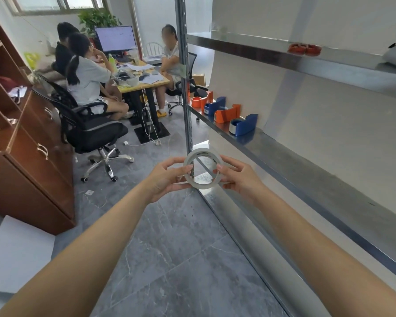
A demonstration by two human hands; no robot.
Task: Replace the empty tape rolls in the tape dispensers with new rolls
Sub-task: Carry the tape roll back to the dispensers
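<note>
Presently a clear roll (199, 184) is held between both grips in front of the shelf post (188, 124). The left grip (167, 177) is curled round its left rim, and its right rim is pinched by the thumb and fingertips of the right grip (238, 177). The roll is carried in the air, lower than the shelf (306, 161), with its hole turned toward the camera, so its axis runs roughly along the line of sight. Four dispensers are lined up on the shelf, up, rightward and farther off. The blue dispenser (245, 126) at the near end is closest, with an orange dispenser (226, 114) just behind it. The right grip is on the shelf side and is judged the nearer. Something pale is seen in the blue dispenser's cradle, but whether full or spent cannot be told. Loading is judged not yet begun, and the roll would probably need turning so that its axis lies across the dispenser's length.
</note>
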